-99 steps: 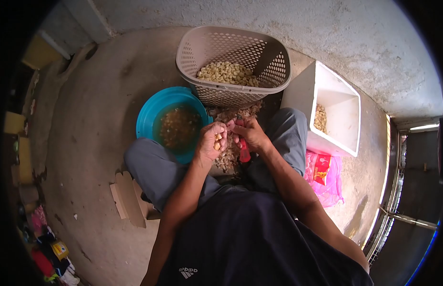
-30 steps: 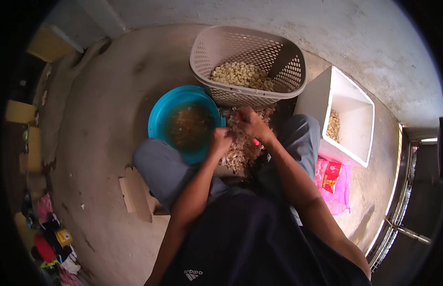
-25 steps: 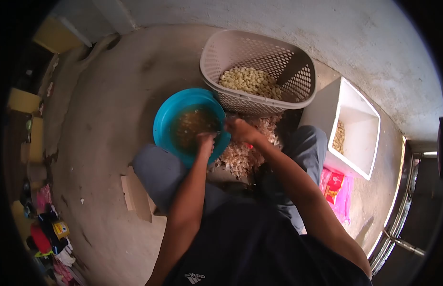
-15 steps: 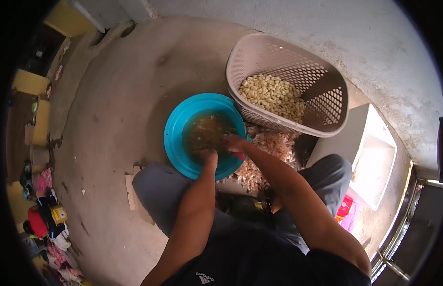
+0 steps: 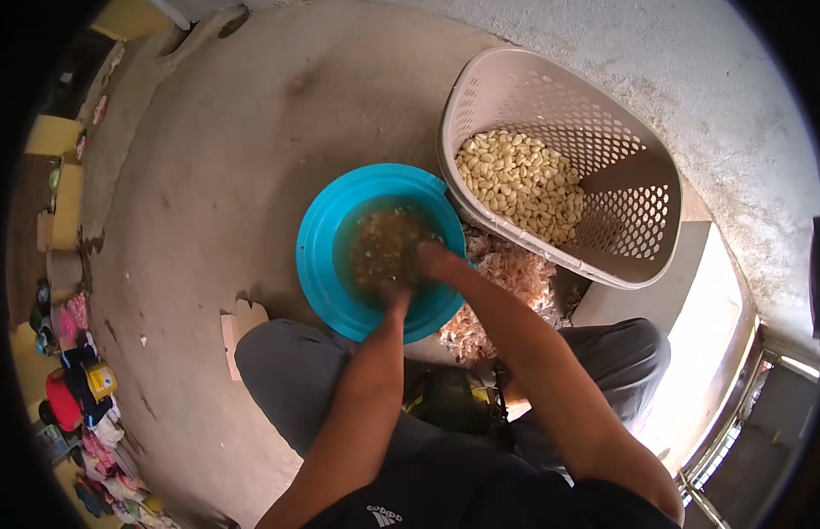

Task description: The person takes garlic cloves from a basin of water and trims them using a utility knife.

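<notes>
A blue plastic basin of cloudy brown water, with small pale and brown bits in it, stands between my knees. My left hand reaches into the water near the basin's front side, its fingers hidden below the surface. Close beside it, my right hand dips in from the right, fingers also under the murky water. Whether either hand holds anything cannot be seen. To the right of the basin, a beige perforated basket holds pale pieces that look like peeled garlic cloves.
Papery pinkish peels are heaped on the floor between basin and basket. A white box stands at the right by the wall. A cardboard piece lies by my left knee. Clothes and other items line the far left.
My right hand has gone from the basin's right side down into the water, and the red thing seen at it is out of sight. The view has shifted slightly.
</notes>
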Tool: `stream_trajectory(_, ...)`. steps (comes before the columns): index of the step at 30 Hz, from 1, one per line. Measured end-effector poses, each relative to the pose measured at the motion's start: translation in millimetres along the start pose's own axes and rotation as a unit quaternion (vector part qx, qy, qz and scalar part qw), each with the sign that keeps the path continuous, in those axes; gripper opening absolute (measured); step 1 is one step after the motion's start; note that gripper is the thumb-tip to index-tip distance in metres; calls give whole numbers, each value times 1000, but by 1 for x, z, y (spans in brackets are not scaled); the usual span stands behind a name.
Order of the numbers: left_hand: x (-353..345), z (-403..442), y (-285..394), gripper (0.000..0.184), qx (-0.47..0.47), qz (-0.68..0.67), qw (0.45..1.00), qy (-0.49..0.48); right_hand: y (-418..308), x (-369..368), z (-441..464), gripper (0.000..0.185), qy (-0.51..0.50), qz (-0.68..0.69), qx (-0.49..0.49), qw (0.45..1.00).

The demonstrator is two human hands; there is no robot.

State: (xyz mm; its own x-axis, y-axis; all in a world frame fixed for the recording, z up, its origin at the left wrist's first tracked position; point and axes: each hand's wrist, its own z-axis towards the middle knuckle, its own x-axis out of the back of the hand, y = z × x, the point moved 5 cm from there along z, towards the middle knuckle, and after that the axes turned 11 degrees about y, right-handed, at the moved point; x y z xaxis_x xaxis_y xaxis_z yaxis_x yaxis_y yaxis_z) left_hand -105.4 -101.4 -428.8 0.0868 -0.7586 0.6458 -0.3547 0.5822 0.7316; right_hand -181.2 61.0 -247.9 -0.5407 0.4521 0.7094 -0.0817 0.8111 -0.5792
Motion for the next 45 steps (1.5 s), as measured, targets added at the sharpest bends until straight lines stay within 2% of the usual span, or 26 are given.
stream_trajectory(1,24,-6,32,42,71,15,997,-34,-6,16,-12,28,-25,61,-51,997)
stream_trajectory(2,38,-12,53,43,140,29,988,-66,-12,32,-21,29,-9,109,-76,991)
stream_trajectory(4,42,-14,70,42,41,51,998,8,-15,54,-34,34,27,197,-122,973)
stream_trajectory(7,41,-16,77,36,-121,84,985,93,-13,68,-63,35,101,472,-138,865)
stream_trajectory(9,33,-21,66,30,-27,52,997,40,-13,73,-82,39,104,473,-139,864)
stream_trajectory(10,39,-30,79,27,122,6,992,-38,-13,79,-92,40,110,474,-141,862)
stream_trajectory(11,39,-42,90,24,266,-38,956,-117,-15,86,-103,40,110,472,-148,862)
stream_trajectory(14,44,-48,125,23,331,-142,912,-197,-33,113,-140,38,118,446,-147,875)
stream_trajectory(17,61,-48,183,29,287,-199,898,-267,-51,137,-181,36,149,391,-100,903)
stream_trajectory(19,77,-47,223,32,304,-241,870,-303,-68,155,-217,34,182,381,-68,904)
stream_trajectory(22,111,-65,290,38,289,-321,837,-336,-100,190,-281,33,326,268,31,906)
stream_trajectory(25,155,-112,357,40,270,-381,807,-362,-120,203,-334,37,408,298,-11,863)
stream_trajectory(26,160,-125,366,39,252,-391,795,-389,-121,202,-344,38,418,277,-5,865)
stream_trajectory(28,166,-154,375,37,222,-404,768,-444,-119,193,-359,39,437,239,-2,867)
stream_trajectory(32,160,-195,377,44,260,-399,765,-433,-135,188,-371,32,426,218,42,877)
stream_trajectory(33,157,-200,374,45,269,-406,763,-425,-136,184,-369,24,459,230,64,856)
stream_trajectory(36,156,-208,366,41,255,-406,780,-402,-132,165,-358,22,421,158,47,892)
stream_trajectory(39,149,-214,365,38,260,-392,777,-418,-122,155,-342,20,423,155,47,892)
stream_trajectory(42,141,-203,354,39,226,-396,786,-417,-112,153,-328,21,422,184,59,886)
stream_trajectory(45,157,-203,364,31,161,-424,796,-401,-90,147,-315,23,376,369,58,848)
